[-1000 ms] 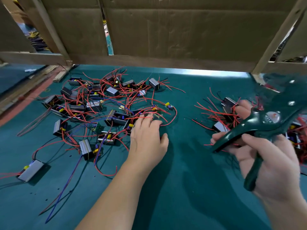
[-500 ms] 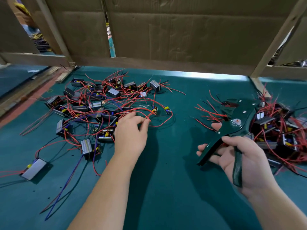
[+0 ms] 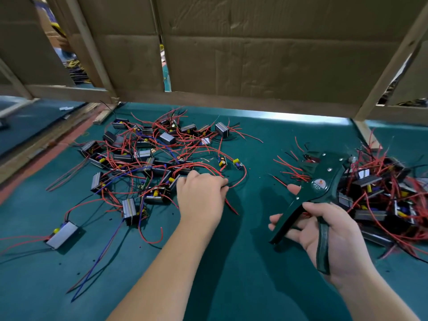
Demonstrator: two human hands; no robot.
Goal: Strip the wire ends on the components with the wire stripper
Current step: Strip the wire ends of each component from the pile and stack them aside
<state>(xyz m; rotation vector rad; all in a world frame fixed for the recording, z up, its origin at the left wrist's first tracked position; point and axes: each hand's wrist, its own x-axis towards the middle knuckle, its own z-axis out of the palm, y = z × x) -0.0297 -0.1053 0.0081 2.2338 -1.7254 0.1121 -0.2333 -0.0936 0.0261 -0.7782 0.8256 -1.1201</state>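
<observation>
Selection seems under way: left hand (image 3: 201, 195) pinches a red wire (image 3: 238, 183), right hand (image 3: 324, 230) grips the wire stripper (image 3: 318, 186), whose mouth next needs that wire's end.

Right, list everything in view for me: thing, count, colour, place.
Table: one, green, under everything.
Left pile: many components, black and silver with red wires, left of centre.
Right pile: many components, same colours, far right.
Lone component: one, silver, near left.
Stripper: one, dark green, held right of centre.
Cardboard: several sheets, brown, behind table.
Frame: wooden, tan, along the cardboard.
Left hand: one, at left pile's near edge, gripping a red wire.
Right hand: one, holding stripper's handles.
</observation>
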